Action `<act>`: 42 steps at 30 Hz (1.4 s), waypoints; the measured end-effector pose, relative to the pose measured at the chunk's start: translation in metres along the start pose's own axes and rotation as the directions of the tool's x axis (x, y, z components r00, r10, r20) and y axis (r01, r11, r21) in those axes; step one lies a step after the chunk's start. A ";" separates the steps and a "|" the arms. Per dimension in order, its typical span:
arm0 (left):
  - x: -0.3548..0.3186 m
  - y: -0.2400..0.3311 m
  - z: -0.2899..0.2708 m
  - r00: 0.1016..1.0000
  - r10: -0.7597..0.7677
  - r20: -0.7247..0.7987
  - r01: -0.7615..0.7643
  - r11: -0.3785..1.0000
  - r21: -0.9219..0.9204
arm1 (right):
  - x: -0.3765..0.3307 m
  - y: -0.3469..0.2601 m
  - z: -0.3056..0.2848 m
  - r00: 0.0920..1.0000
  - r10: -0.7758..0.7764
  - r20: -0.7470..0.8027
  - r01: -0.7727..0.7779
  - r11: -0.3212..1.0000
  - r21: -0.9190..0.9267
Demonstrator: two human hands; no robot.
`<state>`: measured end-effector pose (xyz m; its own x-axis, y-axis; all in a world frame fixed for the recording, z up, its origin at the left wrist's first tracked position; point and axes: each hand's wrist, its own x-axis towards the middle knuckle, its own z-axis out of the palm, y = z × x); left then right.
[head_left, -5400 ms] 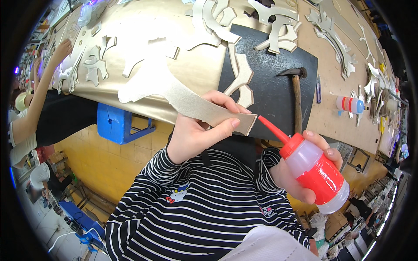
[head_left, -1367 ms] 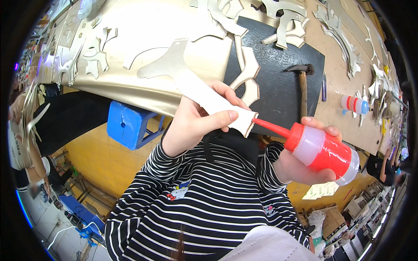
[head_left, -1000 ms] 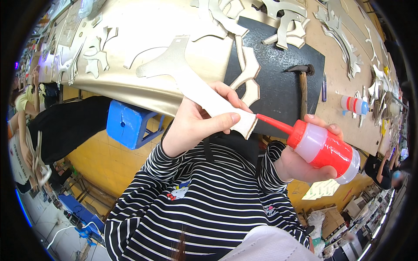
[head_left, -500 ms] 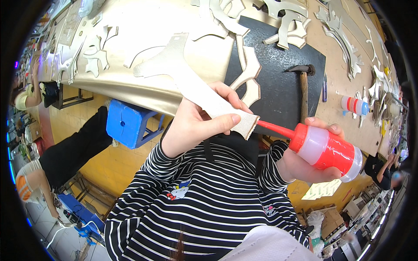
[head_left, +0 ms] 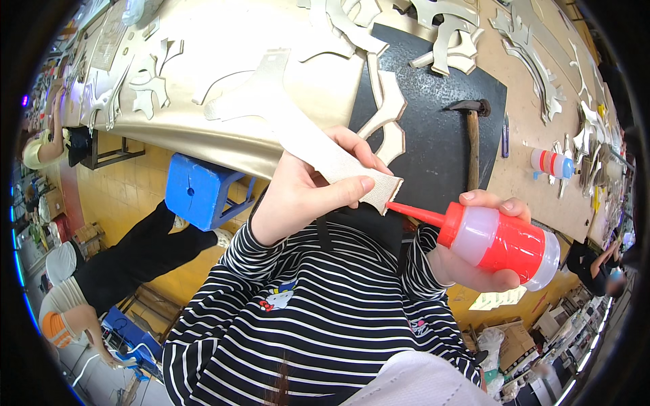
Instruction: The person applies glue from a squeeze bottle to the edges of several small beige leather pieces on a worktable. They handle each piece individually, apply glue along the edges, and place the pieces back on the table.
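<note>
While the head view shows both hands raised above the striped sleeves, the left hand pinches a long pale leather strip, thumb lying across its near face and the other fingers wrapped behind. The right hand is closed around a red squeeze bottle, fingers curled over its top and the thumb hidden beneath.

Compared with half a second ago, the bottle's thin red nozzle sits at much the same spot, its tip touching the strip's cut end just beyond the left thumb tip; over the last seconds it has drawn in from a wider gap. That reads, as a judgement, as glue being laid along that end edge.

The strip's long axis runs from the left fingertips up and away to the left, its forked far end pointing toward the pale sheet on the workbench. The bottle's axis lies nearly level, nozzle pointing left at the thumb.

Beyond the right knuckles a hammer lies on a black mat.
</note>
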<state>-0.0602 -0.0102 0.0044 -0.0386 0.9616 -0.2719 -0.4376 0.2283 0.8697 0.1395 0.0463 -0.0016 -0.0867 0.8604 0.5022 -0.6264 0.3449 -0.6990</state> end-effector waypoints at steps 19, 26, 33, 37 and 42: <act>0.001 -0.001 0.000 1.000 0.013 0.003 -0.013 1.000 -0.010 | -0.001 -0.001 0.001 1.000 0.015 0.017 -0.015 1.000 -0.003; 0.000 -0.001 -0.002 1.000 0.014 0.017 -0.013 1.000 -0.020 | 0.002 0.001 0.001 0.999 0.008 -0.039 -0.006 0.999 0.049; 0.001 -0.001 0.000 1.000 0.023 -0.003 -0.023 1.000 -0.009 | -0.001 0.000 -0.001 0.999 0.018 0.036 -0.018 1.000 0.015; 0.002 -0.002 -0.001 1.000 0.020 -0.011 -0.020 1.000 -0.005 | 0.001 -0.003 -0.001 0.992 0.088 0.089 -0.094 0.994 0.064; 0.002 -0.001 -0.003 0.999 0.015 -0.028 -0.015 1.000 0.002 | -0.001 0.000 -0.001 0.994 0.077 -0.080 -0.063 0.985 0.159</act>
<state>-0.0627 -0.0087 0.0016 -0.0708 0.9603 -0.2700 -0.4348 0.2139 0.8748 0.1403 0.0461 -0.0022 -0.0722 0.9117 0.4044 -0.7351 0.2254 -0.6394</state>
